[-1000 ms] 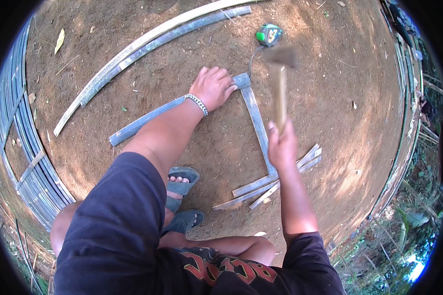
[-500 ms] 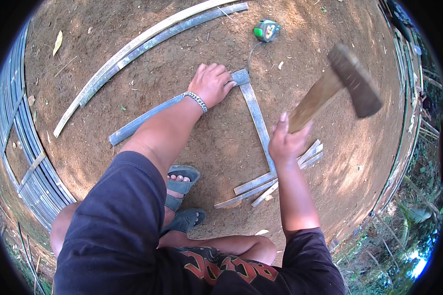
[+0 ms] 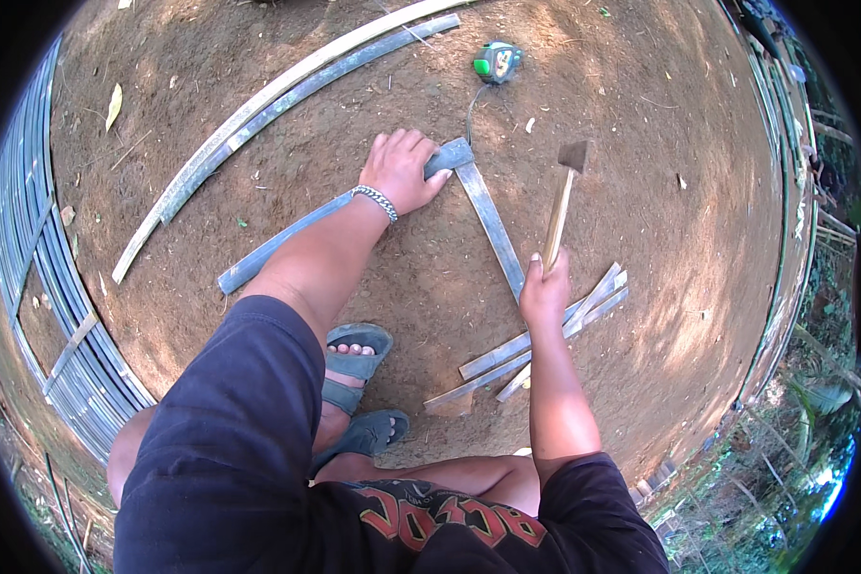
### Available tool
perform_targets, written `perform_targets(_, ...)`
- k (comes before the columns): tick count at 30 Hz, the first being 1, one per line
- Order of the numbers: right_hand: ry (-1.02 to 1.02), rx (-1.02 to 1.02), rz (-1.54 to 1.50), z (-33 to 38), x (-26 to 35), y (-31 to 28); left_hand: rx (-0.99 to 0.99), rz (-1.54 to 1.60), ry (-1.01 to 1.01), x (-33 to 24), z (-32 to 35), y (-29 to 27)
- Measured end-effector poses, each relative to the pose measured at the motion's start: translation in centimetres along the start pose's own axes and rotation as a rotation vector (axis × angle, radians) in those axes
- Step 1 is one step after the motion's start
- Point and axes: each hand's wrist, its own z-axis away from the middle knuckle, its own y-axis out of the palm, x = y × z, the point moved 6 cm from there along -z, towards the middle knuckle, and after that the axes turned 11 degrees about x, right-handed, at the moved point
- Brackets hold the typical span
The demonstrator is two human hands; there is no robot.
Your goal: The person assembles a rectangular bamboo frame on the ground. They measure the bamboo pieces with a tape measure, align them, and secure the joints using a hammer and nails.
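Note:
My left hand [image 3: 402, 170] presses flat on a grey bamboo slat [image 3: 287, 237] where it meets a second slat [image 3: 493, 225] at a corner on the dirt ground. My right hand [image 3: 545, 292] grips the wooden handle of a hammer [image 3: 560, 206], whose dark head is held up over the ground, to the right of the corner joint. The second slat runs from the corner down toward my right hand.
A green tape measure [image 3: 497, 60] lies beyond the corner. Several loose slats [image 3: 536, 344] lie by my right hand. Two long curved strips [image 3: 277, 105] lie at the far left, a panel of bound slats [image 3: 38, 287] along the left rim. My sandalled feet [image 3: 354, 364] rest below.
The hammer was down by the corner a second ago, swung up high to the right half a second ago, and now has come back down to a lower position. The left hand has stayed put.

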Motion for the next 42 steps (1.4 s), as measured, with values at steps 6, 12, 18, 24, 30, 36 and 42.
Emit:
perform_targets(6, 0.072, -0.129, 0.21, -1.1, -3.8, -0.3, 0.055, -0.024, -0.015, -0.5, -0.5, 0.0)
perform_targets(12, -0.194, 0.008, 0.389, -0.8, 1.4, 1.8, 0.079, 0.056, -0.028, -1.5, -0.7, -1.9)
perform_targets(18, -0.209, 0.327, -0.19, 0.9, -0.2, 1.1, 0.357, 0.282, 0.043, -6.7, 1.3, -8.5)
perform_targets(24, -0.262, 0.503, -0.478, 8.5, 3.7, -5.1, 0.843, 0.998, 0.136, -9.8, 7.7, -13.8)
perform_targets(30, -0.61, 0.158, -0.036, 14.3, 8.9, -11.3, 0.651, 0.904, 0.503, -13.3, 12.7, -19.4)
perform_targets(36, -0.752, 0.011, 0.019, 16.8, 11.1, -13.8, 0.411, 0.729, 0.706, -15.1, 14.0, -22.1)
perform_targets(42, -0.823, -0.047, 0.015, 18.5, 12.4, -14.3, 0.119, 0.715, 0.941, -15.1, 14.8, -23.7)
